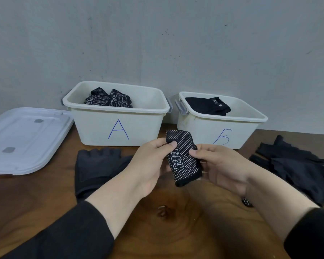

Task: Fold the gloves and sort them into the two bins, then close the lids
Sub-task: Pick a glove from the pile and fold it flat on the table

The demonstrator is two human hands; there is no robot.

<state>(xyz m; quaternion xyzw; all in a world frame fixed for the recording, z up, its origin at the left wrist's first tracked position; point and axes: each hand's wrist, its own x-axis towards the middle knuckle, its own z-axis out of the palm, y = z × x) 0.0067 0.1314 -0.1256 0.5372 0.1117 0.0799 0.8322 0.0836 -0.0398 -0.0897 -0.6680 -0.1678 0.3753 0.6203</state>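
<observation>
Bin A (pixel 94 126) and bin B (pixel 198 128) stand side by side at the far edge of the wooden table (pixel 176 230), against a grey wall (pixel 157 34). Both bins are open at the top. A narrow gap separates them, and the grey latch (pixel 180 107) of bin B sits in it. A white lid (pixel 26 139) lies flat at the left, just beside bin A. The near centre of the table is bare wood with a dark knot.

The left hand (pixel 150 165) and the right hand (pixel 219 165) hold a folded dotted glove (pixel 185 157) in the air, in front of the gap between the bins. The left thumb presses its upper left corner; the right thumb pinches its right edge. The fingers of both hands curl behind the fabric.

The dotted glove is black knit with rows of small white dots and a white printed mark. Bin A contains folded dotted gloves (pixel 108 99) of the same pattern. Bin B contains folded plain black gloves (pixel 206 106) with a small tag. A plain fingerless glove (pixel 95 163) lies flat at the near left of the hands. A pile of plain black gloves (pixel 297 165) lies at the right.
</observation>
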